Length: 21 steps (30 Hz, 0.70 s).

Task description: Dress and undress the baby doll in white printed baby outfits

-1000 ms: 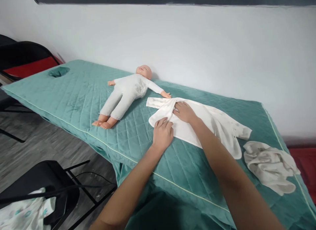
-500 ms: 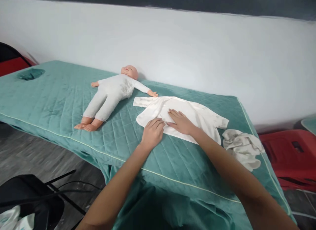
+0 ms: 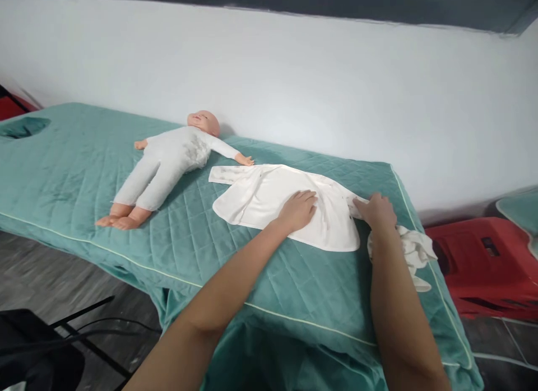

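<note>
Lying spread on the table [image 3: 235,256], the long-sleeved white baby top [image 3: 269,192] has its long axis sleeve to sleeve, from just past nine o'clock to just past three, hem towards six. The left hand [image 3: 298,212] rests on its body, fingers together and lightly curved, palm down; most of the cloth reaches away towards ten. The right hand [image 3: 378,209] curls over the three-o'clock sleeve [image 3: 353,205], much the nearer to it; whether thumb and fingers pinch the fabric cannot be told. The nine-o'clock sleeve [image 3: 221,175] lies well apart from both, nearer the left. Beyond, the baby doll [image 3: 168,150] lies face up towards ten, one arm reaching just beside that sleeve. From the right hand, a crumpled white cloth [image 3: 414,250] sits towards five, partly behind the forearm.
</note>
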### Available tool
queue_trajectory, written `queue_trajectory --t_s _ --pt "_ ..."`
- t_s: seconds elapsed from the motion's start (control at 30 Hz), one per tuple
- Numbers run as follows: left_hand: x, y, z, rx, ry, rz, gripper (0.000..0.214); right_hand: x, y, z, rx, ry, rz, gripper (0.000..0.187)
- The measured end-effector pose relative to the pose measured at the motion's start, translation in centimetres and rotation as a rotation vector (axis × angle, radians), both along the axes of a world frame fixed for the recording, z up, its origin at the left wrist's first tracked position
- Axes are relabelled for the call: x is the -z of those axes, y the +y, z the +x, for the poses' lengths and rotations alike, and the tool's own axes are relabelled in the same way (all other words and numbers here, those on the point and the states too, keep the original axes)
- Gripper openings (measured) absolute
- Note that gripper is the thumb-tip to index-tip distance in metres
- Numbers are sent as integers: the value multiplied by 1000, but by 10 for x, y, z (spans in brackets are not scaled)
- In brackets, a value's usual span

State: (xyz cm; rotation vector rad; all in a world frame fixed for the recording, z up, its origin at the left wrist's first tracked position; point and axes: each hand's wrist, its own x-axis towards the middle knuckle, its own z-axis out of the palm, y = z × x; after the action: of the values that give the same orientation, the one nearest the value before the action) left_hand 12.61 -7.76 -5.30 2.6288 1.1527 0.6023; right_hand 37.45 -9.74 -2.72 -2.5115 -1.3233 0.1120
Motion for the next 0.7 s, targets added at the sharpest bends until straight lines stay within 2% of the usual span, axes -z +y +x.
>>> queue_trajectory --t_s 0.07,0.1,0.27,0.33,0.4,0.47,0.53,0.63,0.7 --pt "-1 15 17 -10 -12 1 35 0 3 6 -8 75 -25 46" --pt "-2 21 24 -23 -23 9 35 1 5 8 -9 94 11 42" --pt "-5 35 34 -66 -91 14 51 0 12 6 9 -30 364 31" --pt "-7 36 32 -71 -117 -23 54 1 15 -5 -67 -72 455 31" --pt "-8 35 30 -76 -135 -59 54 3 17 -22 -211 -10 511 33" --pt "-10 35 29 -69 -134 -73 48 8 19 -40 -338 149 495 36" --pt "-10 34 29 -54 -124 -65 37 13 20 -55 -385 287 421 39" --pt "-7 35 30 -31 -127 -42 28 17 22 -63 -347 361 347 36" --pt "-5 36 30 -22 -140 -34 27 16 23 -60 -314 391 381 30"
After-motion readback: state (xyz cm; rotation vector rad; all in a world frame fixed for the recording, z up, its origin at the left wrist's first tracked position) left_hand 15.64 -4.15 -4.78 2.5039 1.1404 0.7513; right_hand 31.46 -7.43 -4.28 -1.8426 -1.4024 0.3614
